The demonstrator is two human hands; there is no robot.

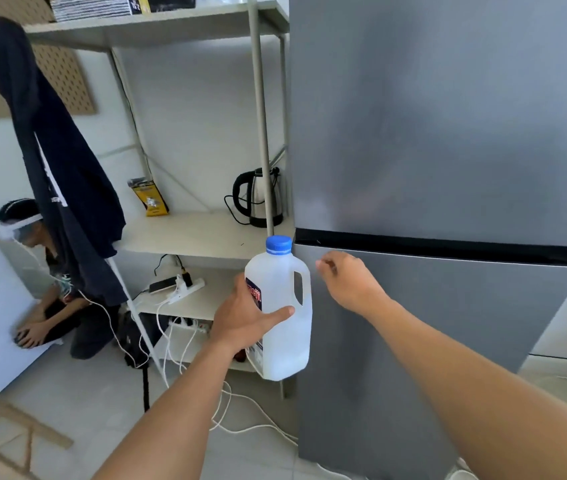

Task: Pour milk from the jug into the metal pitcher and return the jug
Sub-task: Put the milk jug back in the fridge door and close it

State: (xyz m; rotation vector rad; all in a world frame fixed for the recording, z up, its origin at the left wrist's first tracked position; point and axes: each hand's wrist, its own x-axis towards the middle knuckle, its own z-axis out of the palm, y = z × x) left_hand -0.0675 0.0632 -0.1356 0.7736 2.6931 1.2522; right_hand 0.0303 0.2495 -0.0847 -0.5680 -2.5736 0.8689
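My left hand (245,322) grips a white plastic milk jug (284,327) with a blue cap, held upright in front of the grey fridge (448,150). The jug's handle faces right and its label faces left. My right hand (348,280), fingers curled and holding nothing, is at the top left corner of the lower fridge door (431,341), just under the dark gap between the two doors. Both fridge doors are closed. No metal pitcher is in view.
A pale shelf unit (199,233) stands left of the fridge with a kettle (259,199), a yellow packet (150,199) and power strips with white cables trailing onto the floor. A dark garment (57,161) hangs at left. A person (43,282) kneels at far left.
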